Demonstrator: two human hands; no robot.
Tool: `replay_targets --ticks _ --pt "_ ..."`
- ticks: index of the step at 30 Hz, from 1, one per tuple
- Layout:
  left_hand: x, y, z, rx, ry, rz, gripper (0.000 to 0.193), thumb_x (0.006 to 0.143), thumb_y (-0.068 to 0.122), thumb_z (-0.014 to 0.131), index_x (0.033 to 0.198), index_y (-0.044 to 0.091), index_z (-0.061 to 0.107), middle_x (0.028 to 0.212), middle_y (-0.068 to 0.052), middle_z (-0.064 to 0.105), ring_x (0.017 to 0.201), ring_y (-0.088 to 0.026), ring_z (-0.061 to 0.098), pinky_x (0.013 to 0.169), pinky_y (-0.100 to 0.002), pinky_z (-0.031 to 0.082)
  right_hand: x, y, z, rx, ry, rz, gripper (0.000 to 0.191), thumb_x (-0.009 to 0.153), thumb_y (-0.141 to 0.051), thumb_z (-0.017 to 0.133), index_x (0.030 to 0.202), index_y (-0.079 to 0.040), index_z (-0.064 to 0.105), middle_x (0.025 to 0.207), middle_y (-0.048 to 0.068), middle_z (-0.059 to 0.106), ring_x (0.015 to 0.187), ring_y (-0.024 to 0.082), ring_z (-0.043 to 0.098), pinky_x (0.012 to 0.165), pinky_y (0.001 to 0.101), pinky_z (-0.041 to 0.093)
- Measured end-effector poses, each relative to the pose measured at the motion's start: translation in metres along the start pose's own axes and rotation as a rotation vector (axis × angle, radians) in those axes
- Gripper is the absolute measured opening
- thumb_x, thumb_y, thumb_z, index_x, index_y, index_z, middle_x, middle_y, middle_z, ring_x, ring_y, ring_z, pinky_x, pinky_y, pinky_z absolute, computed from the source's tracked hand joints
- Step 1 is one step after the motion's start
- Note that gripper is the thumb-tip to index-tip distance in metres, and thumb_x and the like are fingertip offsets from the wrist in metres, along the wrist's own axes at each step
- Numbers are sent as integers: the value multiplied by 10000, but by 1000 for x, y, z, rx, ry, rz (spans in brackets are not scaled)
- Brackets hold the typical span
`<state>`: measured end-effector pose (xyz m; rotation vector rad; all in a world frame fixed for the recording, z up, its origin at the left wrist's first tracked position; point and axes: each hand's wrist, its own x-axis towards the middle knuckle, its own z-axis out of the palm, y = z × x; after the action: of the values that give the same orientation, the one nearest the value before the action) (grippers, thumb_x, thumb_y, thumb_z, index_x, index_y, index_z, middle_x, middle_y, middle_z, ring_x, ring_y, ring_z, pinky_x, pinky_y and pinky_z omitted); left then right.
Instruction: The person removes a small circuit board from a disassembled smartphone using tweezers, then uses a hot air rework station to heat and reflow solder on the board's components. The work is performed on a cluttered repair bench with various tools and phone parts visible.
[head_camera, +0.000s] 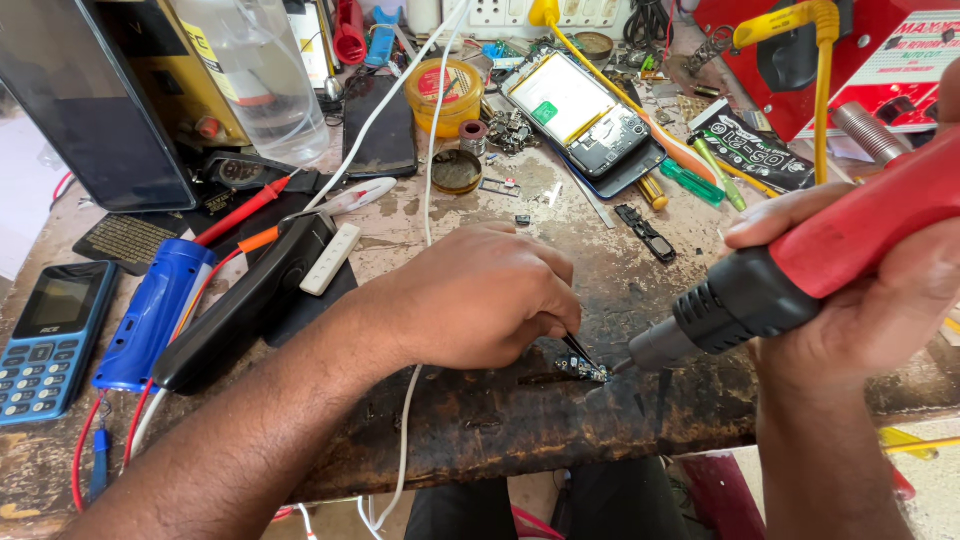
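Note:
My left hand (480, 295) pinches a pair of thin black tweezers (578, 350) whose tips rest on a small circuit board (582, 370) near the front edge of the worn workbench (500, 420). My right hand (870, 300) grips a red and black hot air gun (770, 285). Its metal nozzle (655, 350) points left at the small board, a short way from it.
An opened smartphone (585, 115) lies at the back. A blue keypad phone (45, 340), a blue cylinder (150, 310), a black device (245, 300), a dark phone (380, 125), flux tins (445, 95), screwdrivers (700, 180) and a white cable (430, 190) crowd the bench. A red machine (850, 50) stands at right.

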<state>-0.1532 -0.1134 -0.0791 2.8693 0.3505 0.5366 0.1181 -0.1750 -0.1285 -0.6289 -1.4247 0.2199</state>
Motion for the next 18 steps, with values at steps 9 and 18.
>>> replay_targets --ticks 9,18 --pt "-1 1 1 6 -7 -9 86 778 147 768 854 184 776 830 8 703 873 -246 698 765 -451 501 -1 -10 11 -94 -6 -29 655 1207 -595 374 1199 55 451 864 219 575 699 323 662 635 370 577" --pt "0 2 3 34 1 -1 103 756 124 755 838 185 767 828 14 699 889 -239 697 782 -449 497 -1 -6 8 -65 -20 -34 672 1205 -601 372 1196 66 454 825 235 548 697 328 654 641 375 579"
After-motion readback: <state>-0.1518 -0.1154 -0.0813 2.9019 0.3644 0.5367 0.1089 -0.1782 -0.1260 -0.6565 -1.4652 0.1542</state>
